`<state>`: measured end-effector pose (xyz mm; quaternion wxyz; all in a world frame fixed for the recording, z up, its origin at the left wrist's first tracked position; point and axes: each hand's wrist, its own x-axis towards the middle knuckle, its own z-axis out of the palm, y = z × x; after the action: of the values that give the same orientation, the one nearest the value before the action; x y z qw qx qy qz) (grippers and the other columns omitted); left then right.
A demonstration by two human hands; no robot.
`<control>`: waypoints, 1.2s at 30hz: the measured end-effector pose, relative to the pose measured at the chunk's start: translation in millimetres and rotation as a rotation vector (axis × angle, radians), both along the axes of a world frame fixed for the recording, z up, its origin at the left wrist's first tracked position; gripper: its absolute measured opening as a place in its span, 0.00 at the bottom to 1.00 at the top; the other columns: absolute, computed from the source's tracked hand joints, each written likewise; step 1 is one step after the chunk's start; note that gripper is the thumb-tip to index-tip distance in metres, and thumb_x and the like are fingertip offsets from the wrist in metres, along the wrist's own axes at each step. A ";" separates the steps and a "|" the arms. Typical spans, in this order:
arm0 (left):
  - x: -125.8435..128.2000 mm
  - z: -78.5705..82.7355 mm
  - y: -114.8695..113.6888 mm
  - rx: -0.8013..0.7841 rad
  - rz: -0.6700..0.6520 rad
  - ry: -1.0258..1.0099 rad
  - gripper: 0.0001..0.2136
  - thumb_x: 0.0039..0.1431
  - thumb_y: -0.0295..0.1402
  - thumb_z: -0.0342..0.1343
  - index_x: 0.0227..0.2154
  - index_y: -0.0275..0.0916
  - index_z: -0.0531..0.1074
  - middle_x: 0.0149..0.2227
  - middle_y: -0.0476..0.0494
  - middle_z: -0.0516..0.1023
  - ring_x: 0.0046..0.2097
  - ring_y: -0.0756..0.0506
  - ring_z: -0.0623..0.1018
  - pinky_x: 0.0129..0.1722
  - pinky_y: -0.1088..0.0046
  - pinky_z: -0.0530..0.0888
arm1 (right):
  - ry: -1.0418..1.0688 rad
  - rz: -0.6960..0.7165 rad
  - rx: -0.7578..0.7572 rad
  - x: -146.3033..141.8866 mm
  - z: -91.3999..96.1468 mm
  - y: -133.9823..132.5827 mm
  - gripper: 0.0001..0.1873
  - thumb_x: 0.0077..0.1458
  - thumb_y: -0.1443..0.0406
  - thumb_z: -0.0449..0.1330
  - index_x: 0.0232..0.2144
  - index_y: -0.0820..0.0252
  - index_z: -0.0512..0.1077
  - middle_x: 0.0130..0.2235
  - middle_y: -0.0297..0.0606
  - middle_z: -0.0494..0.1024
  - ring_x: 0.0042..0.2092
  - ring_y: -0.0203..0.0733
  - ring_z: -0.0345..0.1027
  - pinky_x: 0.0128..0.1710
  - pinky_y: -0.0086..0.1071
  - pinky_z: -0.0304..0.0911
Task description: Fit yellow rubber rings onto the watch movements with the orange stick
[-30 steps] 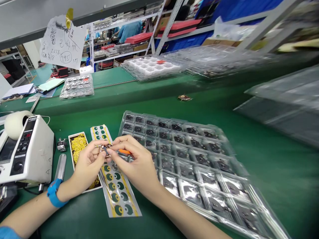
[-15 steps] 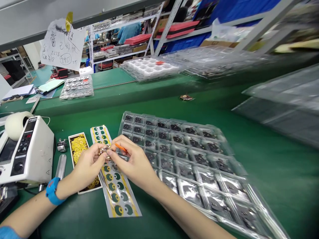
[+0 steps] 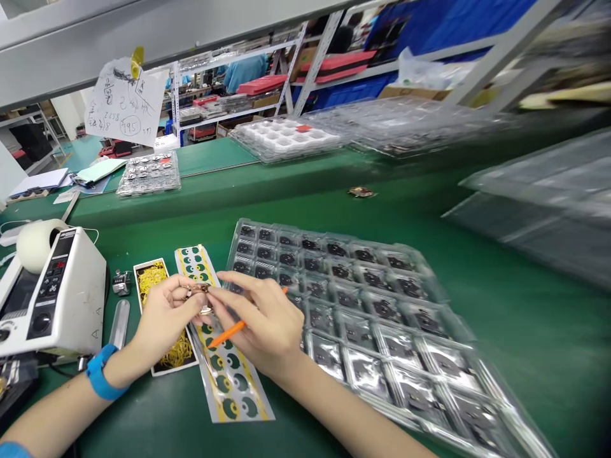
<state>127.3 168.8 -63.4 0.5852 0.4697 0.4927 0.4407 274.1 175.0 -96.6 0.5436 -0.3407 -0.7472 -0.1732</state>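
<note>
Pinched between thumb and fingers of my left hand (image 3: 165, 318) is a small round metal part (image 3: 203, 299) with copper and silver tones; its details are too small to make out. My right hand (image 3: 265, 318) is closed around a slim orange stick-like tool (image 3: 230, 333), whose tip points down and left. The right fingertips also reach the metal part's right side. Below both hands lies a sticker sheet (image 3: 241, 404) with yellow edges and rows of round cutouts. A white box (image 3: 143, 264) of yellow bands or strips (image 3: 179, 353) sits under my left hand, partly covered.
A large clear tray (image 3: 363, 375) with dark parts in its pockets fills the right side. At left stands a white tape dispenser (image 3: 81, 286), beside a small metal device (image 3: 121, 282) and a clear tube (image 3: 120, 323). Another small metal part (image 3: 361, 191) lies farther back, below stacked trays (image 3: 291, 137).
My right hand has turned, swinging the orange tool from behind the fingers to point down and left below them. The left hand still holds the metal part. The view has shifted slightly.
</note>
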 end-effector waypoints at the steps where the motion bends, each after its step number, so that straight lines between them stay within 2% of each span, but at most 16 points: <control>1: 1.3 0.0 -1.8 -0.004 -0.003 -0.022 0.16 0.43 0.41 0.66 0.29 0.36 0.68 0.20 0.52 0.75 0.22 0.51 0.75 0.25 0.76 0.73 | 0.017 0.028 -0.030 0.3 -0.3 1.8 0.04 0.57 0.73 0.60 0.35 0.62 0.71 0.35 0.45 0.81 0.29 0.39 0.70 0.28 0.32 0.63; 5: 6.3 -1.9 -6.8 0.021 0.018 -0.074 0.19 0.43 0.44 0.66 0.31 0.37 0.67 0.19 0.54 0.73 0.22 0.50 0.76 0.25 0.74 0.76 | 0.014 0.113 -0.064 1.2 -2.7 4.6 0.07 0.56 0.75 0.60 0.36 0.63 0.70 0.32 0.42 0.81 0.31 0.40 0.73 0.29 0.31 0.65; 11: 8.8 -2.9 -10.4 0.060 0.031 -0.036 0.16 0.45 0.36 0.64 0.37 0.35 0.71 0.15 0.60 0.65 0.21 0.53 0.71 0.30 0.74 0.77 | -0.030 0.106 -0.036 2.0 -2.0 4.9 0.05 0.58 0.74 0.58 0.36 0.62 0.69 0.32 0.41 0.81 0.30 0.39 0.74 0.28 0.31 0.65; 14: 8.5 -3.6 -12.5 0.096 0.040 -0.002 0.14 0.47 0.34 0.62 0.37 0.33 0.74 0.16 0.59 0.63 0.22 0.54 0.71 0.32 0.75 0.77 | -0.038 0.121 -0.025 2.6 -0.4 5.7 0.06 0.57 0.75 0.58 0.35 0.62 0.68 0.31 0.41 0.81 0.29 0.39 0.74 0.27 0.30 0.64; 21: 6.9 -9.7 -15.0 0.159 0.052 0.079 0.16 0.49 0.31 0.58 0.42 0.32 0.76 0.19 0.54 0.70 0.25 0.52 0.74 0.33 0.74 0.78 | -0.071 0.096 0.021 2.8 0.6 6.1 0.07 0.55 0.76 0.58 0.34 0.62 0.68 0.31 0.41 0.82 0.28 0.39 0.73 0.26 0.31 0.64; 26: 6.5 -8.7 -15.2 0.222 0.045 0.121 0.15 0.51 0.29 0.56 0.42 0.31 0.76 0.26 0.46 0.79 0.31 0.49 0.79 0.35 0.76 0.78 | -0.094 0.085 0.044 2.9 2.6 6.5 0.07 0.55 0.76 0.57 0.34 0.61 0.67 0.30 0.41 0.81 0.27 0.39 0.72 0.26 0.31 0.63; 31: 5.8 -6.5 -15.4 0.248 0.057 0.159 0.15 0.51 0.29 0.55 0.42 0.30 0.76 0.26 0.45 0.81 0.31 0.49 0.80 0.33 0.78 0.78 | -0.079 0.092 0.032 2.7 1.7 6.2 0.07 0.56 0.75 0.57 0.35 0.60 0.67 0.31 0.40 0.82 0.28 0.38 0.73 0.26 0.30 0.64; 36: 6.9 -6.8 -16.4 0.212 0.053 0.107 0.15 0.51 0.30 0.56 0.42 0.30 0.76 0.28 0.44 0.81 0.31 0.48 0.80 0.35 0.76 0.79 | -0.036 0.117 0.000 2.1 0.7 5.4 0.06 0.57 0.73 0.59 0.37 0.61 0.68 0.31 0.40 0.82 0.29 0.38 0.74 0.28 0.30 0.66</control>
<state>134.3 152.4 -70.2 0.4933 0.5385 0.4860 0.4801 276.2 180.4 -95.9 0.5394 -0.2932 -0.7755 -0.1472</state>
